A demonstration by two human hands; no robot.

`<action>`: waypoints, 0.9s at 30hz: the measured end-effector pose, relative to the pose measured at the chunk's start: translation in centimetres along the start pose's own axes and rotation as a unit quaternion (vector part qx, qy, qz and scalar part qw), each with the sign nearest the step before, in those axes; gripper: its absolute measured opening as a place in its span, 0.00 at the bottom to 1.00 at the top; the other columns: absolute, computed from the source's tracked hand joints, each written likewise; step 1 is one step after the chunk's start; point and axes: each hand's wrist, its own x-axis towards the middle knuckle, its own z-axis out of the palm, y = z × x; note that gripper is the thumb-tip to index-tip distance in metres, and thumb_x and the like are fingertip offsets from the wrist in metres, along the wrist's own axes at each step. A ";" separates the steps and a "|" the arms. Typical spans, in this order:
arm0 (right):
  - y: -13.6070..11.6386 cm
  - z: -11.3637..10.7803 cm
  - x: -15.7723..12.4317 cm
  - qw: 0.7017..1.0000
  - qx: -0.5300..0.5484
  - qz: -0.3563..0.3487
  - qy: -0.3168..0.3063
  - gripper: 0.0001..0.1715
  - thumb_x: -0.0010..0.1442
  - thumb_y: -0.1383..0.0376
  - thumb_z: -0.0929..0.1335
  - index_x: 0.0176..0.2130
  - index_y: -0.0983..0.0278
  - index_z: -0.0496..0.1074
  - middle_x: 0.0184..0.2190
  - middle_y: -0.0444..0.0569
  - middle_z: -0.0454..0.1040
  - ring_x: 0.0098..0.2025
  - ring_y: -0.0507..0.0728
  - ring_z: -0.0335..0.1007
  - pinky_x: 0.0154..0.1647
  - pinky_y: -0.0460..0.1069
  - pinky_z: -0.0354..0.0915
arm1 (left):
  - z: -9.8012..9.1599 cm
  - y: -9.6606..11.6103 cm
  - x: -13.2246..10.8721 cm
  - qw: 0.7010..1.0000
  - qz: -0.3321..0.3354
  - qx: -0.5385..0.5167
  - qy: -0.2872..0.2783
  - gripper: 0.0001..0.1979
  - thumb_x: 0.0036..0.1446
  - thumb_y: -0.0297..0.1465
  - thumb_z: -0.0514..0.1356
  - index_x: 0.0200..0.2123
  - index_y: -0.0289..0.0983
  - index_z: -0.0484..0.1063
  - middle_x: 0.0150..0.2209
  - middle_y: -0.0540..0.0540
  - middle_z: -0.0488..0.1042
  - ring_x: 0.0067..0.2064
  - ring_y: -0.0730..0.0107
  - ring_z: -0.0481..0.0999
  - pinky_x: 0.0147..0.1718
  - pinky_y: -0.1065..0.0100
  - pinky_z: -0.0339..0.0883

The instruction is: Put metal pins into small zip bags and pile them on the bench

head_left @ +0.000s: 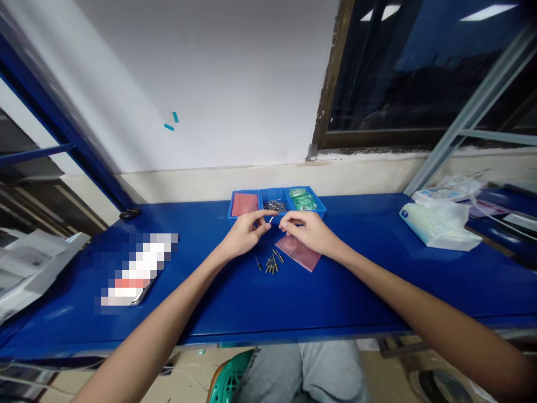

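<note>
Between the thumb and index finger of my left hand (247, 232) is a thin metal pin (271, 220), which looks like a blind rivet. My right hand (308, 226) is closed in a pinch just to its right; whatever its fingertips hold, if anything, cannot be made out. A pink plastic bag (302, 254) lies flat on the table, partly under my right hand. Several similar pins (273, 263) with thicker dark ends lie loose below my hands. Behind them, the middle blue bin (268, 193) contains many more metal pins.
Beside the middle bin are one with pink bags (245, 204) and one with green packets (302, 198). A phone-like object (140, 274), its screen blurred out, lies left on the blue table (235, 319). A tissue pack (438, 226) sits right, white boxes (37, 263) far left.
</note>
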 end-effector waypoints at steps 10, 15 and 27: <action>-0.2 1.0 -0.4 0.999 -0.042 0.008 -0.002 0.05 0.61 0.66 0.69 0.35 0.64 0.76 0.31 0.46 0.79 0.33 0.53 0.74 0.36 0.48 0.66 | 1.0 -0.2 0.2 0.986 -0.033 -0.161 0.011 0.09 0.58 0.33 0.64 0.37 0.34 0.70 0.30 0.48 0.75 0.33 0.70 0.74 0.36 0.67 0.67; -0.2 0.4 -0.5 0.988 -0.150 -0.039 0.021 0.08 0.63 0.69 0.66 0.33 0.64 0.74 0.29 0.45 0.77 0.30 0.52 0.71 0.35 0.48 0.63 | 1.1 0.0 0.0 0.992 -0.016 -0.123 0.034 0.09 0.60 0.35 0.63 0.38 0.34 0.70 0.31 0.46 0.76 0.34 0.68 0.76 0.37 0.66 0.68; 0.4 -1.9 3.4 0.925 -0.351 -0.143 0.030 0.11 0.69 0.66 0.62 0.41 0.64 0.74 0.40 0.52 0.77 0.46 0.60 0.69 0.50 0.56 0.65 | -1.7 0.7 -0.7 0.983 0.015 0.134 -0.126 0.07 0.62 0.34 0.60 0.40 0.37 0.71 0.26 0.51 0.73 0.26 0.72 0.70 0.26 0.70 0.59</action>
